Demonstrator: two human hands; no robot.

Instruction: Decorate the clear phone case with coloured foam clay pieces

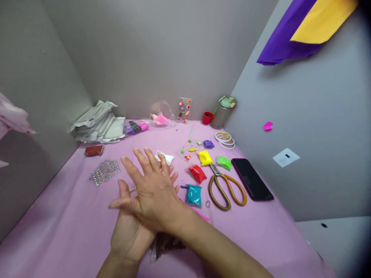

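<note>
Now my right hand (153, 189) lies across my left hand (127, 231), both grips splayed flat, palm on palm; whether anything sits between them I cannot tell. Even, light pressure seems wisest, clear of the teal packet (193, 195) just beside on the surface (72, 231).

Two hands (153, 189), one scissors (224, 187), one phone (251, 178), one red cup (207, 117), one bottle (222, 112)

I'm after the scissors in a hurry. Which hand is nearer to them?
Right. The right hand lies flat across the left hand's palm, to the left of the scissors; the left hand sits beneath it, lower and farther left.
</note>
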